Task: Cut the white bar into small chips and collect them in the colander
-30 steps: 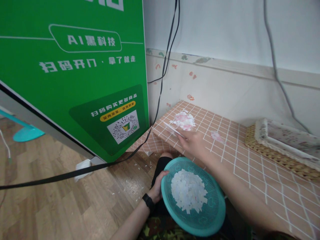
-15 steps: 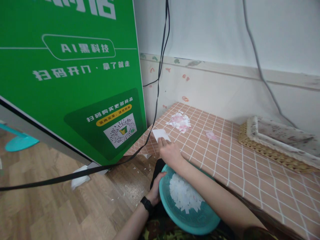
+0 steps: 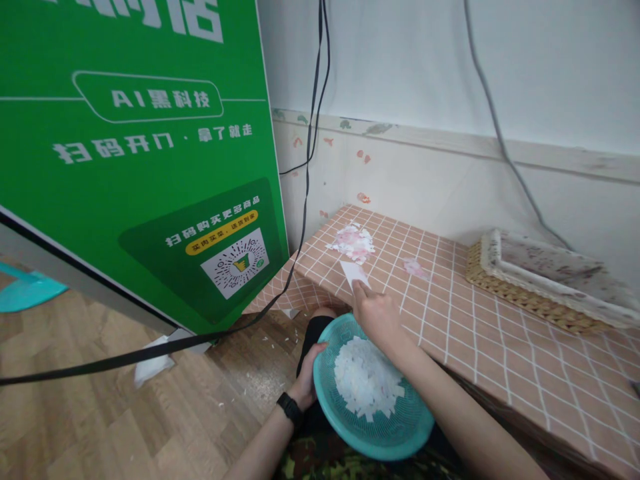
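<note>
My left hand (image 3: 309, 375) grips the rim of a teal plastic basket (image 3: 326, 400) on my lap, thumb over the edge. Inside the basket lies a heap of small white paper scraps (image 3: 367, 379). My right hand (image 3: 376, 312) reaches over the basket to the table edge, fingers closed on a white piece of paper (image 3: 354, 271) that points away from me. Just beyond the paper, a pile of white and pinkish paper bits (image 3: 353, 243) rests on the checked tablecloth (image 3: 443, 307). A smaller pink patch (image 3: 414, 267) lies to its right.
A wicker basket with a cloth lining (image 3: 530, 293) sits at the table's right. On the left stands a large green panel (image 3: 150, 167) with a black cable (image 3: 300, 247) hanging in front. White paper (image 3: 153, 363) and scraps lie on the wooden floor (image 3: 165, 427).
My right hand has moved right along the table edge with the white paper, which now sits closer to the pile of bits. My left hand keeps holding the basket. The view has shifted slightly.
</note>
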`<state>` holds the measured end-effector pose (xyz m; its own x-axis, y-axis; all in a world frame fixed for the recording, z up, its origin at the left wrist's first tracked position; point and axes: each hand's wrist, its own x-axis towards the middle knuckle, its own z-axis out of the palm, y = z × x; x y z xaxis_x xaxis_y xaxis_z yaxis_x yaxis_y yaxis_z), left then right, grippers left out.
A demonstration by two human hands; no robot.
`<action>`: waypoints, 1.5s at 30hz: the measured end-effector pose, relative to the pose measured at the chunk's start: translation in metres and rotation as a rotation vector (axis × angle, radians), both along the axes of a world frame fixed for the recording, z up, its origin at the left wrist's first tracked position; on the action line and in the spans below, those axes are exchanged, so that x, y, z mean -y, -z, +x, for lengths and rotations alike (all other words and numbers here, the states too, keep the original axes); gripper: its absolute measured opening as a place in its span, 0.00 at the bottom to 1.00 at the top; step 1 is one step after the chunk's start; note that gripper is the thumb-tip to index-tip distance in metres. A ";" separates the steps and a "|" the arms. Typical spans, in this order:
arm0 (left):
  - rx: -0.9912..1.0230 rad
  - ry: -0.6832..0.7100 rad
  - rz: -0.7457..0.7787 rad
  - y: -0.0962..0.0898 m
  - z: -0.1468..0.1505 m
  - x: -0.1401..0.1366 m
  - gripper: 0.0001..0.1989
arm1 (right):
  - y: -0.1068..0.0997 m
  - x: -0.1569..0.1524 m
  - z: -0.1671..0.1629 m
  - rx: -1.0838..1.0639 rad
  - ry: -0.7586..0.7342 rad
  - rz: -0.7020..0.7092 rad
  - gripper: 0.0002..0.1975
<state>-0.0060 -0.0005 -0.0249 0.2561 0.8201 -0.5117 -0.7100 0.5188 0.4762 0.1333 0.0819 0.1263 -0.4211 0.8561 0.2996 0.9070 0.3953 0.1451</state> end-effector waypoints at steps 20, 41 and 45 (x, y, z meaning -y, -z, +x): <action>-0.034 -0.040 -0.053 -0.004 -0.002 0.000 0.12 | -0.019 -0.044 0.140 -0.810 0.388 0.175 0.24; 0.002 -0.040 -0.052 0.003 -0.004 -0.002 0.13 | -0.024 -0.061 0.091 -0.512 -0.116 0.024 0.13; -0.019 -0.035 -0.065 0.003 -0.004 -0.001 0.14 | -0.025 -0.067 0.089 -0.476 -0.122 0.008 0.13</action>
